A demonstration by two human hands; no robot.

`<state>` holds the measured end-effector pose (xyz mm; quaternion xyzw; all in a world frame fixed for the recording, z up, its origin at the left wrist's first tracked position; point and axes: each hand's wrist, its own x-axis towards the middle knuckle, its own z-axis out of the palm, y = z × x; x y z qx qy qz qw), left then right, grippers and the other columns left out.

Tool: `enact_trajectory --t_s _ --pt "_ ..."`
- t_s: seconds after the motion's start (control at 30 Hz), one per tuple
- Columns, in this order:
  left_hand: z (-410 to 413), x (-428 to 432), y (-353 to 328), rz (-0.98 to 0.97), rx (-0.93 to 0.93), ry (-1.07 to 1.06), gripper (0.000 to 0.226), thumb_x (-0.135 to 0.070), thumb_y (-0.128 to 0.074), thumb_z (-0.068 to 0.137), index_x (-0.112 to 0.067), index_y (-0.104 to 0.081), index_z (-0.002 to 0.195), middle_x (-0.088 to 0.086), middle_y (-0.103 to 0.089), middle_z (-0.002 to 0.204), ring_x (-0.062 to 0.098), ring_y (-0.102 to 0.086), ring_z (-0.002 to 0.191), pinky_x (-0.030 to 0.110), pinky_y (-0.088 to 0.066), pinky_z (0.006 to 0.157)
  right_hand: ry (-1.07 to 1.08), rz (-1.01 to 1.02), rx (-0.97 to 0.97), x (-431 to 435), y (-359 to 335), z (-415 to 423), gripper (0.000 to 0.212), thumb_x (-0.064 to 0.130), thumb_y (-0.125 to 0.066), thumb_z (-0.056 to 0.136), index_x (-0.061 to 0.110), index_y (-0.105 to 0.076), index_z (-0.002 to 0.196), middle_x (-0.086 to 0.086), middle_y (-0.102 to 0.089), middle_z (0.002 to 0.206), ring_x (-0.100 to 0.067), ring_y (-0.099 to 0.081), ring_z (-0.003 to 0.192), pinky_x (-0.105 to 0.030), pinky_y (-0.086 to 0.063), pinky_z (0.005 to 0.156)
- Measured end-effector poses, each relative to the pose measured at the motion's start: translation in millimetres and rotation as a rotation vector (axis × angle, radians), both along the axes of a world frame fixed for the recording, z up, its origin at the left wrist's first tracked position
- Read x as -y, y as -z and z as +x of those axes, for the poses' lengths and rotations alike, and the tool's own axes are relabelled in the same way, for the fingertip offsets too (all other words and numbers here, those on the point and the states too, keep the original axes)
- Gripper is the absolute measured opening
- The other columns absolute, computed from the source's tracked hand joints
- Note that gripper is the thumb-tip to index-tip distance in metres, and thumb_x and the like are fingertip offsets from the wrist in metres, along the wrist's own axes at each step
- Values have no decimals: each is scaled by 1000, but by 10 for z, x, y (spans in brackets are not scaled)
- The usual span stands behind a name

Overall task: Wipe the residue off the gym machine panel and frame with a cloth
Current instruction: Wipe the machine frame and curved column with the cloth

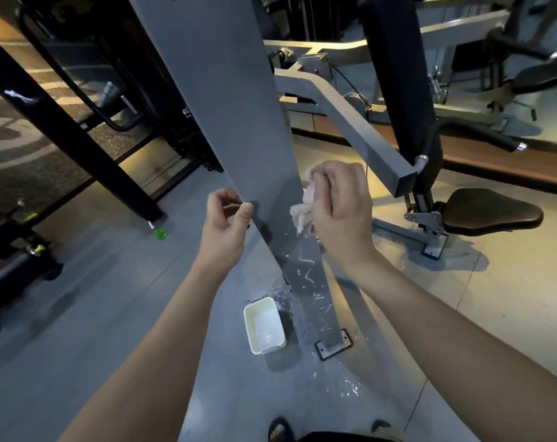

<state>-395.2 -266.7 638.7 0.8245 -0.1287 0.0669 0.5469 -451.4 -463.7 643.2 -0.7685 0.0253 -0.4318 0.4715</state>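
Note:
A tall grey panel [226, 100] of the gym machine slants down the middle of the view to a bolted foot plate [333, 343]. White streaks of residue [309, 275] mark its lower part. My right hand [342, 208] is shut on a bunched whitish cloth [302, 213] and presses it against the panel's right side, just above the streaks. My left hand [224, 226] pinches the panel's left edge between thumb and fingers. A grey frame arm [350, 129] branches off to the right behind my right hand.
A cream plastic tub [264, 325] with white liquid stands on the floor left of the foot plate. White splashes [347, 386] dot the floor nearby. A black seat [494, 212] sits at right, a black beam [66, 132] at left. My feet show at the bottom edge.

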Motion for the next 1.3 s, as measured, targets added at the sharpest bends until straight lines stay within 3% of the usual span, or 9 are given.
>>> enact_trajectory --t_s 0.1,0.23,0.4,0.6,0.77,0.93,1.1,1.23,1.3 --pt "51 -58 -25 40 13 52 33 -57 -60 89 -33 -47 108 -3 -59 106 17 -62 102 60 -51 96 34 68 87 -143 -147 9 13 11 -65 97 4 -65 108 -5 -61 109 1 -50 102 -7 -36 90" --pt "128 -128 -67 91 17 122 28 -50 -62 92 -32 -46 107 -3 -59 106 11 -62 97 53 -53 96 -96 76 -76 -336 62 -55 52 21 -78 86 10 -57 132 -7 -50 122 -5 -53 110 -20 -48 95" --pt "200 -177 -68 110 53 152 21 -30 -67 98 -28 -47 103 -6 -60 100 4 -61 90 34 -53 88 -66 53 -30 -390 0 105 32 20 -74 93 11 -65 122 -3 -57 117 -7 -57 108 -28 -53 93" --pt "237 -227 17 75 34 153 26 -48 -68 93 -30 -51 100 -7 -65 97 11 -65 91 34 -53 85 128 -106 8 -464 253 334 17 11 -70 95 -2 -60 89 -12 -59 88 -17 -51 83 -16 -32 71" --pt "232 -221 10 66 26 141 22 -42 -70 95 -29 -52 97 -16 -64 91 12 -66 91 28 -51 84 43 57 -195 -530 743 218 22 20 -63 99 0 -57 102 -8 -61 96 -30 -60 88 -38 -45 75" --pt "212 -236 21 64 23 149 29 -50 -71 91 -28 -53 99 -22 -64 90 14 -67 93 40 -56 87 75 82 -147 -496 267 221 27 31 -64 100 10 -47 102 7 -54 82 -20 -56 72 -30 -37 62" --pt "192 -255 130 67 -6 150 35 -52 -72 87 -28 -52 104 -17 -64 95 15 -66 94 51 -56 90 183 25 -38 -459 113 333 28 33 -59 103 5 -55 103 -1 -65 84 -19 -60 72 -21 -33 61" --pt "180 -244 169 101 -17 168 34 -52 -72 89 -29 -51 103 -7 -65 99 17 -68 95 31 -55 82 181 169 -90 -566 422 290 25 32 -58 103 7 -56 103 0 -64 90 -20 -60 79 -35 -47 66" --pt "184 -220 172 120 5 184 30 -43 -71 91 -26 -49 102 -4 -65 98 15 -67 92 18 -49 75 137 175 -62 -632 515 250 26 31 -62 101 4 -61 105 -5 -64 97 -16 -58 87 -30 -50 75"
